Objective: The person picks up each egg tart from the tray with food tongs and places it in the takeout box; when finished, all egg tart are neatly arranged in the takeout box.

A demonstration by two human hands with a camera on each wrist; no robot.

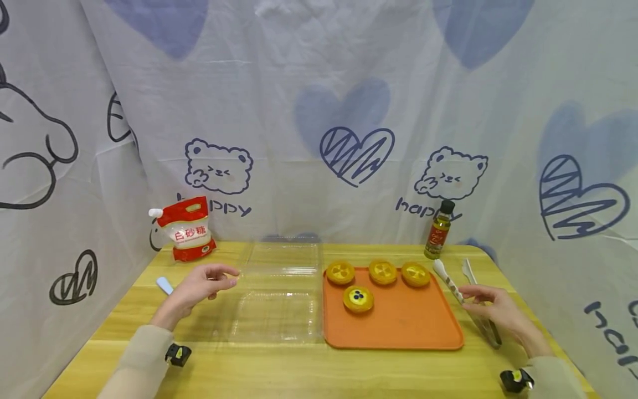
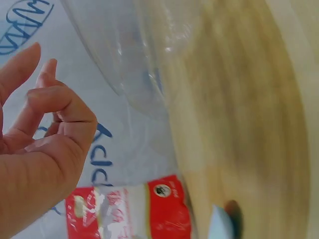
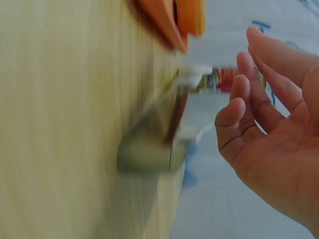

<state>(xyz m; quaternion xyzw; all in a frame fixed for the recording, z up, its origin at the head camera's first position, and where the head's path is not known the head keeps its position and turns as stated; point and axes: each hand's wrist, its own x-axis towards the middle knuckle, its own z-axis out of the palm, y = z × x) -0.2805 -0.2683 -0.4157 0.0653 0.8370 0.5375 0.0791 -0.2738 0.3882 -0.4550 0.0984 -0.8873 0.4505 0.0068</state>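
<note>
My left hand [image 1: 201, 285] hovers over the table with fingers loosely bent and nothing in them. It is just left of a clear plastic container [image 1: 279, 270], which lies with its lid folded back. The left wrist view shows the same hand [image 2: 55, 129] apart from the container. On the other side, my right hand [image 1: 495, 310] overlaps a pair of tongs [image 1: 452, 285] with white tips and a metal bend. In the right wrist view its fingers [image 3: 251, 107] are relaxed and hold nothing, with the tongs [image 3: 149, 157] standing apart from them.
An orange tray [image 1: 399, 327] carries several egg tarts [image 1: 382, 272], one topped with dark berries [image 1: 358, 299]. Behind the tongs stands an oil bottle [image 1: 437, 233]. A red-and-white sugar bag [image 1: 189, 230] is at the back left, with a pale blue handle [image 1: 164, 285] near it.
</note>
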